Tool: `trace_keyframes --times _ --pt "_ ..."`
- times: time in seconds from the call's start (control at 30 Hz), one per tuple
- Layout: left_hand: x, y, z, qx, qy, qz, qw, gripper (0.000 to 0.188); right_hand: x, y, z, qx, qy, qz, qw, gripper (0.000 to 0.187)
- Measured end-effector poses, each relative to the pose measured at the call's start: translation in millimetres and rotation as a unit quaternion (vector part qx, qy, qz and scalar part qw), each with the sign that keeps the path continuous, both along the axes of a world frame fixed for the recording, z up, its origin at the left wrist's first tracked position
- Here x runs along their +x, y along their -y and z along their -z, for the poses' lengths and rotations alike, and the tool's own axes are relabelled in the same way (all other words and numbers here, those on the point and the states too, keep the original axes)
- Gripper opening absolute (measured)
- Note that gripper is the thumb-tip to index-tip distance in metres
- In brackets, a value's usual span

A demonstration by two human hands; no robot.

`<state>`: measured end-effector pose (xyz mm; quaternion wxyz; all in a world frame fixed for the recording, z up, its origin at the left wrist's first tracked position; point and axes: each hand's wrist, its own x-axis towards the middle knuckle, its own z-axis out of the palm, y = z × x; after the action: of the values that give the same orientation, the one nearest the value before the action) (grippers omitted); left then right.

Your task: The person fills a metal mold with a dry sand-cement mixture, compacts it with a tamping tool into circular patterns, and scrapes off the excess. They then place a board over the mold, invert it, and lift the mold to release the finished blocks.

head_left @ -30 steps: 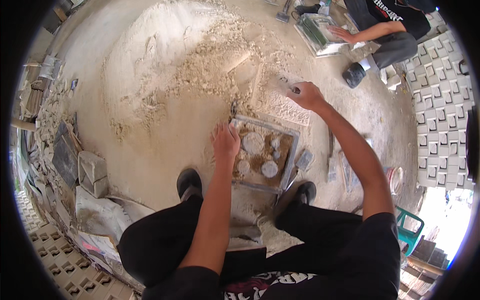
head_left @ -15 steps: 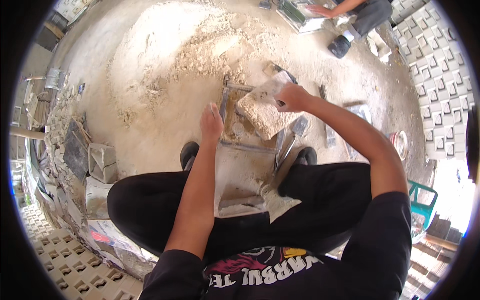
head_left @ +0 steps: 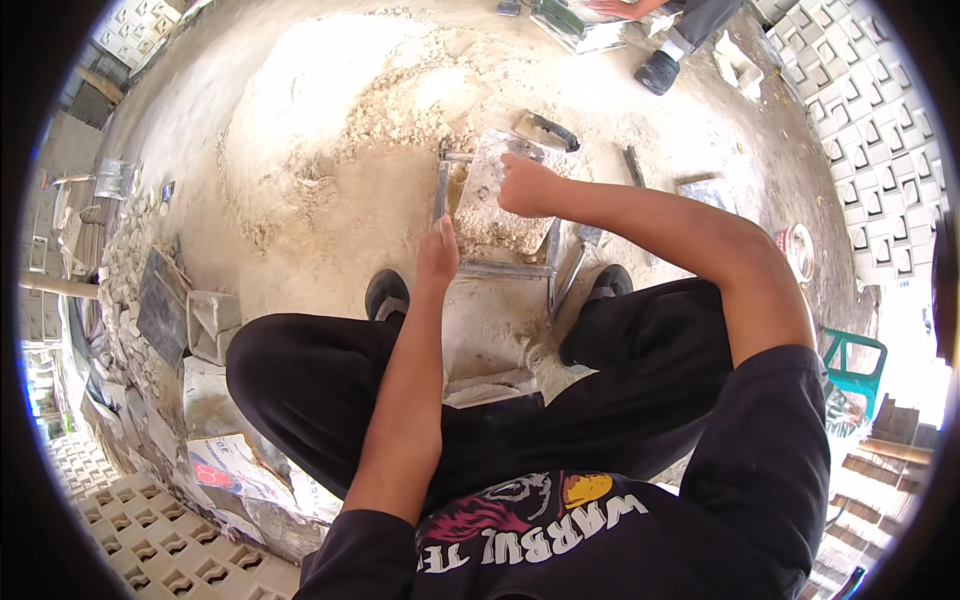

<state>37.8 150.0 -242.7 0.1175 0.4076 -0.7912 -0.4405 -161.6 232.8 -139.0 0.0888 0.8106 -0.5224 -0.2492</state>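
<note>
A grey, dust-smeared flat plate (head_left: pixel 487 168), with crumbly pale mix (head_left: pixel 510 237) along its near edge, lies over a rectangular dark metal mould frame (head_left: pixel 500 270) on the ground between my feet. My right hand (head_left: pixel 528 187) is closed in a fist on top of the plate; what it grips there is hidden under the fingers. At the frame's near left corner, my left hand (head_left: pixel 438 252) is closed around the left rail, thumb upward. A flat-bladed trowel (head_left: pixel 575 262) rests along the frame's right side. Just beyond the plate sits a dark-edged block-like tool (head_left: pixel 547 131).
A large heap of pale sandy mix (head_left: pixel 340 90) spreads beyond the frame. At far right, another person's foot (head_left: pixel 657 73) and hand (head_left: pixel 615 8) show beside another mould. Patterned blocks (head_left: pixel 850 120) are stacked at right, near a green stool (head_left: pixel 853 362). Rubble (head_left: pixel 125 260) lies left.
My right hand has brought the tilted plate left and laid it flatter over the frame. My left hand has moved right and nearer, onto the rail. The view has shifted slightly.
</note>
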Motion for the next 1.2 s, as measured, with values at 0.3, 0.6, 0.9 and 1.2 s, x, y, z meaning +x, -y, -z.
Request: trace_keyframes --times 0.3,0.6,0.9,1.2 --pt "0.3 -25.3 32.1 -0.088 -0.013 0.101 0.991 0.058 25.6 -23.6 -37.3 -0.055 -0.080 0.037 0.995 0.020" --pt "-1.7 -91.7 35.3 -0.250 0.110 0.060 0.960 0.069 -12.7 -65.0 -127.2 -0.050 -0.107 0.301 0.946 0.012" --pt "-8.8 -122.7 38.2 -0.258 0.012 0.252 0.933 0.065 -48.9 -91.4 -120.9 -0.140 0.100 0.556 0.813 0.024" --pt "-10.1 -82.7 30.3 -0.321 -0.061 0.396 0.858 0.041 -73.0 -94.2 -122.5 -0.141 0.216 0.603 0.755 0.031"
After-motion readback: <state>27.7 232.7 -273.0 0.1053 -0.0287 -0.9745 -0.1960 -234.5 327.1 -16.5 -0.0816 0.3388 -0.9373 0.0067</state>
